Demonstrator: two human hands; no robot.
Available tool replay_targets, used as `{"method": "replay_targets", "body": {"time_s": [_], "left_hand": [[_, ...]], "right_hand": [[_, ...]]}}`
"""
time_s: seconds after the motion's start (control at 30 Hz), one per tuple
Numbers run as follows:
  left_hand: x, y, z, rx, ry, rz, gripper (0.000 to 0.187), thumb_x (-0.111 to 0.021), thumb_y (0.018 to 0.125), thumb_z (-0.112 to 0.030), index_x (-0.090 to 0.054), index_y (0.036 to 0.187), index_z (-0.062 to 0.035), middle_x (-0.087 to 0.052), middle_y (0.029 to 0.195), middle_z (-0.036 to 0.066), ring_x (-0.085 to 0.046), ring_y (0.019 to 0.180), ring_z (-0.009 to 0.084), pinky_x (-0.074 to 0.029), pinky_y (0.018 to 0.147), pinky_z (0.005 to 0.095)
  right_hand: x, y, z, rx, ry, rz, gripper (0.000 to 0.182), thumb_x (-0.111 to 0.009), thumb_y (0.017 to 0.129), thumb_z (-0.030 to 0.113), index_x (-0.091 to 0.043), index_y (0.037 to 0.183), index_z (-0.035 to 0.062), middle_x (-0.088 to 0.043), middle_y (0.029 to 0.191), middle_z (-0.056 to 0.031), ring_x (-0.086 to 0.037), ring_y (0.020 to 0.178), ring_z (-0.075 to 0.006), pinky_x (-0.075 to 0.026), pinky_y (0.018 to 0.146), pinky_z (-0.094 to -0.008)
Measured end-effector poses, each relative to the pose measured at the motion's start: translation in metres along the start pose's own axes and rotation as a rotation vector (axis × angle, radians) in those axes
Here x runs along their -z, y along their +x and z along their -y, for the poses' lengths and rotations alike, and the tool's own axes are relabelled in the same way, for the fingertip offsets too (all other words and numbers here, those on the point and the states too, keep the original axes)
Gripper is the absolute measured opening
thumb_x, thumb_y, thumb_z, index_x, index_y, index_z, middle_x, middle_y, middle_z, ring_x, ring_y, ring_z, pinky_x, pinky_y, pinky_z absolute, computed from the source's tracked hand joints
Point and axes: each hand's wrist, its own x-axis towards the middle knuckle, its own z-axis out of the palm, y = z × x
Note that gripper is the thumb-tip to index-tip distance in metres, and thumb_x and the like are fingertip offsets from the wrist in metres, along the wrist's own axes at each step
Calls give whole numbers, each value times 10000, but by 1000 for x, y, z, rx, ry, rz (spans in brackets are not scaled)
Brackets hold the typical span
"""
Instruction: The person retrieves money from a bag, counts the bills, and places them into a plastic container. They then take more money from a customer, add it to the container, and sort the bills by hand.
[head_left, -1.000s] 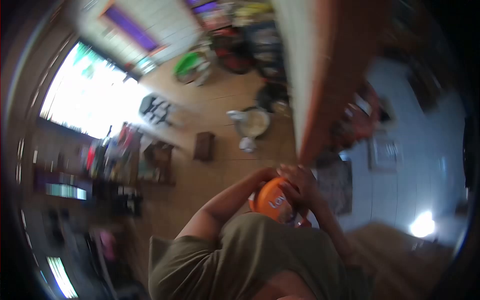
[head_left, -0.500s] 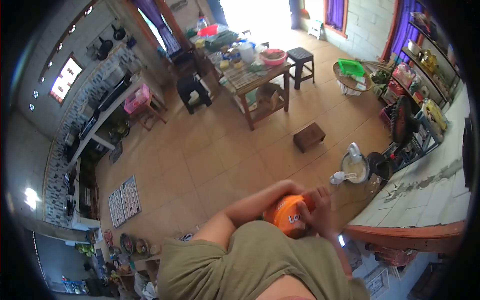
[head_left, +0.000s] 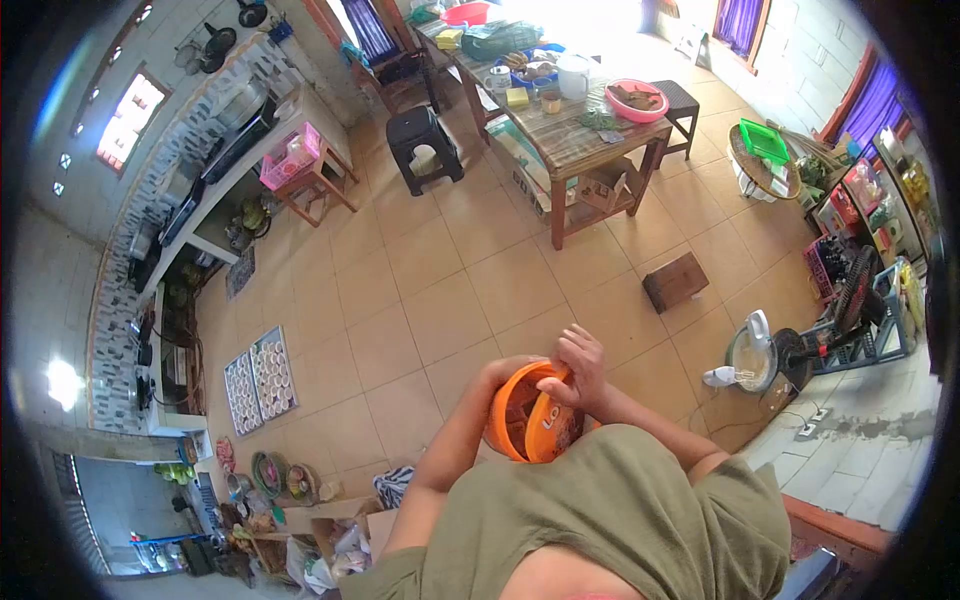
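Against my torso I hold an orange round tub point(head_left: 496, 424). Its orange lid point(head_left: 548, 430), with white lettering, is tilted up along the right side, and brown pieces point(head_left: 520, 405) show inside the tub. My left hand point(head_left: 512, 371) curls around the tub's far left side, with its fingers partly hidden. My right hand point(head_left: 580, 367) grips the upper edge of the lid, its thumb lying over the lid's face.
On the floor at right are a mixing bowl point(head_left: 760, 378) with a hand mixer point(head_left: 759, 330), a fan point(head_left: 855, 290) and a wooden stool point(head_left: 675, 281). Two trays point(head_left: 262, 376) of small round items lie at left. Ahead stands a cluttered wooden table point(head_left: 560, 150).
The lid, which covered the tub before, has been lifted at its left side, exposing the contents. My hands and the tub have shifted left in view as my head turned left.
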Motion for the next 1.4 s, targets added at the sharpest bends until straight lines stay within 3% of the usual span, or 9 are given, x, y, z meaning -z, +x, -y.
{"method": "replay_targets", "body": {"time_s": [0.27, 0.33, 0.43, 0.5, 0.7, 0.87, 1.03, 1.17, 1.4], "left_hand": [[161, -31, -78, -148, -416, -445, 317, -502, 873, -218, -614, 1065, 9, -623, 1081, 131, -580, 992, 204, -463, 879, 342], [197, -32, -114, -210, -474, -534, 312, -505, 874, -219, -617, 1059, 7, -623, 1081, 136, -583, 995, 206, -465, 878, 345], [246, -12, -178, -293, -529, -614, 304, -510, 877, -220, -622, 1050, 3, -623, 1081, 142, -586, 999, 208, -469, 876, 349], [276, 1, -212, -342, -569, -648, 299, -513, 879, -221, -625, 1045, 1, -624, 1081, 146, -588, 1002, 210, -471, 875, 352], [433, 18, -233, -352, -567, -636, 294, -518, 879, -218, -628, 1041, 1, -625, 1078, 147, -591, 999, 210, -474, 871, 351], [582, 21, -260, -295, -489, -547, 291, -521, 878, -215, -628, 1040, 2, -626, 1075, 147, -593, 994, 209, -476, 868, 349], [712, 44, -327, -266, -406, -403, 288, -525, 877, -212, -629, 1039, 3, -627, 1072, 147, -594, 990, 209, -477, 865, 346], [799, 61, -359, -209, -408, -337, 285, -527, 877, -209, -629, 1038, 3, -628, 1070, 146, -595, 986, 209, -479, 862, 345], [949, 56, -375, -137, -517, -415, 281, -532, 876, -204, -630, 1036, 5, -630, 1065, 146, -598, 980, 208, -481, 858, 342]], "right_hand": [[-39, 178, -143, 0, 204, 7, 463, -748, 711, 409, -448, 608, 73, -433, 522, -72, -454, 433, -233, -359, 423, -314], [-32, 242, -192, 143, 72, -232, 446, -747, 724, 389, -458, 591, 77, -441, 515, -49, -452, 427, -225, -365, 422, -319], [-38, 325, -278, 136, -203, -230, 412, -721, 758, 383, -478, 606, 87, -474, 550, -51, -465, 441, -202, -358, 426, -313], [-71, 355, -348, -96, -465, -80, 392, -722, 747, 388, -501, 609, 94, -533, 565, -55, -534, 490, -254, -424, 465, -357], [-220, 423, -437, -181, -205, 197, 395, -688, 770, 421, -532, 640, 83, -578, 611, -67, -593, 572, -268, -466, 520, -376], [-290, 513, -499, -293, -211, 126, 393, -681, 778, 419, -549, 669, 65, -596, 646, -83, -600, 595, -284, -479, 544, -378], [-314, 613, -570, -337, -146, -149, 366, -690, 778, 385, -617, 873, 40, -625, 814, -122, -599, 856, -294, -471, 742, -393], [-329, 668, -674, -742, 41, -392, 420, -668, 806, 360, -603, 1066, 36, -633, 981, -167, -585, 938, -301, -453, 820, -369], [-311, 808, -897, -617, -482, -452, 636, -628, 807, 494, -528, 1200, 4, -544, 1208, -209, -500, 1148, -325, -408, 932, -402]]}}
